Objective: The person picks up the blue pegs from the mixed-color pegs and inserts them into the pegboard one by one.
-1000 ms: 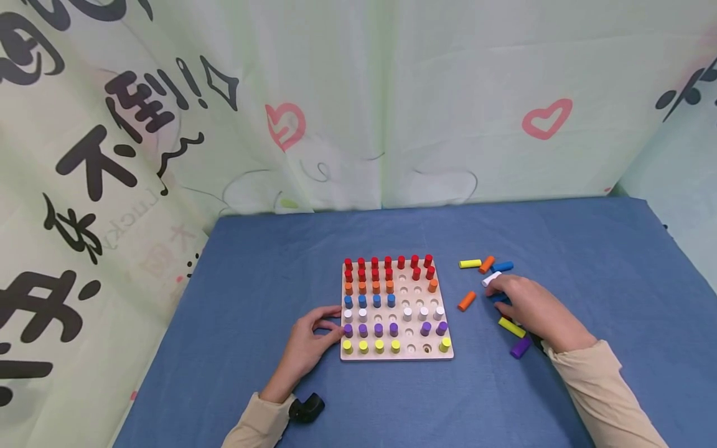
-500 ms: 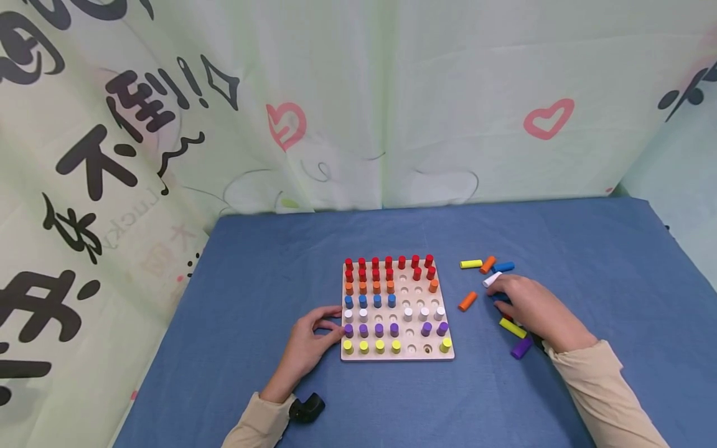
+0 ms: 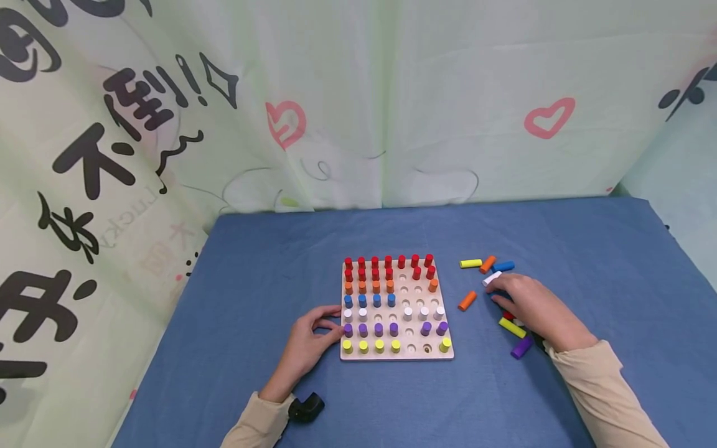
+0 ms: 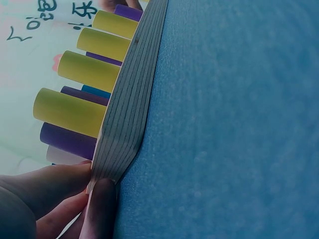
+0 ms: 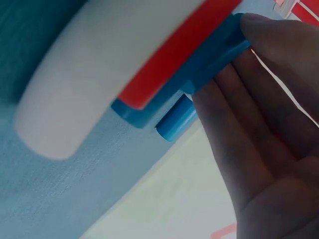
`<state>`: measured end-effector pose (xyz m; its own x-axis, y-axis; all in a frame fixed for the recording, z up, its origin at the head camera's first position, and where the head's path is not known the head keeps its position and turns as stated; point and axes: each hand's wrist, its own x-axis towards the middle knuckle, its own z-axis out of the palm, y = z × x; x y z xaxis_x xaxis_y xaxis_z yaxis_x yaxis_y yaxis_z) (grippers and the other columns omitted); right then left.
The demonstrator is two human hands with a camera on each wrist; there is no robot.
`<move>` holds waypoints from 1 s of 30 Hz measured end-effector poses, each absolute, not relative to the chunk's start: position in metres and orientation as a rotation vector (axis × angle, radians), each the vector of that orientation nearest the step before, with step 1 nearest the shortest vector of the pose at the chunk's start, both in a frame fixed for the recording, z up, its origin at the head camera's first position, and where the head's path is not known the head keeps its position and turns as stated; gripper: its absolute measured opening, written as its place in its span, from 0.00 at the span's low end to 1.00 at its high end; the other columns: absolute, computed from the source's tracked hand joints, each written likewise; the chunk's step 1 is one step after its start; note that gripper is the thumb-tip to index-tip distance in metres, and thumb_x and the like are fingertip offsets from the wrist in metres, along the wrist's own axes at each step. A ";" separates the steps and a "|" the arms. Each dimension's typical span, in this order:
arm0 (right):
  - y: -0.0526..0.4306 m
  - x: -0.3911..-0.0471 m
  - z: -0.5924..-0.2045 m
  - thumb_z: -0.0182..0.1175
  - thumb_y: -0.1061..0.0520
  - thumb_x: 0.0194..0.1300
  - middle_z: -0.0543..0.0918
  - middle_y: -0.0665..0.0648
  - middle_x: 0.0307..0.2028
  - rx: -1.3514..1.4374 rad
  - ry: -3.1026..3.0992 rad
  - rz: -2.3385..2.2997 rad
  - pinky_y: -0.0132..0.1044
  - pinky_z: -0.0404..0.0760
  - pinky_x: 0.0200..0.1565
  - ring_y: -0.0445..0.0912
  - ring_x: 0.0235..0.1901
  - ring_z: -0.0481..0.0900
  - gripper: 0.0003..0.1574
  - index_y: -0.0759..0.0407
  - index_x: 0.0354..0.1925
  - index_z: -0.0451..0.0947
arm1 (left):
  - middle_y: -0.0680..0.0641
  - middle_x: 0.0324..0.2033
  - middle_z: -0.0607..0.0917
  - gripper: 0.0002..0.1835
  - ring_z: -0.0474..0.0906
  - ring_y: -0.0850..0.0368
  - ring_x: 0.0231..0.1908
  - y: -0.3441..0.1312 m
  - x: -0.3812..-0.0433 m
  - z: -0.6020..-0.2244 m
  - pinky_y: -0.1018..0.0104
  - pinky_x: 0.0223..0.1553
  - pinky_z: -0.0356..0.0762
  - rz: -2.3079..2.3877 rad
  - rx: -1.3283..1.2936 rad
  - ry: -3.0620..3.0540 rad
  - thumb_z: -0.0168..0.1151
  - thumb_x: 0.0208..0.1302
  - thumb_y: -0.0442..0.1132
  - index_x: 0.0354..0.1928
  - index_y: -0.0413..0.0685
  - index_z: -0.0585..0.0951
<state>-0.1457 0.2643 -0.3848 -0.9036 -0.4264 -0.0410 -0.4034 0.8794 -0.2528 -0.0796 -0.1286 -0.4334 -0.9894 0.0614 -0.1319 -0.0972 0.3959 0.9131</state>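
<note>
A wooden pegboard lies mid-table with rows of red, orange, blue, white, purple and yellow pegs; several holes show bare. My left hand is at its left side, and in the left wrist view the thumb and fingers pinch the board's edge near a corner. My right hand is over loose pegs to the right of the board. In the right wrist view, thumb and fingers pinch a blue peg. A red peg and a white peg are close in front of it.
Around the right hand lie a white peg, orange pegs, a blue peg, yellow pegs and a purple peg. A printed curtain hangs behind the blue-covered table.
The blue peg under my right hand has shifted and shows less in the head view, while a red peg shows more. The right fingers moved slightly; the left hand and board stay put.
</note>
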 end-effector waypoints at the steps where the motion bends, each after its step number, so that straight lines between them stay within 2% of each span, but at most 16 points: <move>1: 0.264 -0.146 -0.385 0.69 0.67 0.58 0.86 0.64 0.42 -0.660 2.960 -0.369 0.55 0.82 0.47 0.60 0.45 0.83 0.11 0.66 0.42 0.85 | 0.44 0.51 0.83 0.22 0.83 0.56 0.41 -0.129 -0.080 -0.433 0.71 0.38 0.82 1.653 -0.032 2.501 0.68 0.64 0.38 0.59 0.44 0.79; 10: 0.263 -0.144 -0.383 0.70 0.65 0.58 0.86 0.62 0.40 -0.697 3.016 -0.383 0.54 0.82 0.45 0.57 0.42 0.84 0.10 0.64 0.41 0.85 | 0.44 0.51 0.84 0.21 0.83 0.56 0.40 -0.129 -0.079 -0.433 0.75 0.36 0.81 1.649 -0.025 2.507 0.68 0.64 0.38 0.59 0.44 0.79; 18: 0.261 -0.144 -0.378 0.69 0.65 0.59 0.86 0.58 0.37 -0.721 3.028 -0.467 0.49 0.83 0.40 0.51 0.36 0.83 0.09 0.63 0.40 0.84 | 0.44 0.51 0.84 0.22 0.83 0.56 0.40 -0.129 -0.079 -0.432 0.75 0.37 0.81 1.644 -0.028 2.511 0.68 0.64 0.37 0.59 0.44 0.79; 30: 0.254 -0.143 -0.372 0.71 0.66 0.56 0.86 0.57 0.36 -0.780 3.042 -0.540 0.51 0.83 0.43 0.52 0.39 0.84 0.09 0.62 0.39 0.85 | 0.43 0.51 0.84 0.21 0.83 0.56 0.40 -0.128 -0.079 -0.432 0.75 0.36 0.80 1.650 -0.025 2.513 0.68 0.64 0.37 0.59 0.44 0.79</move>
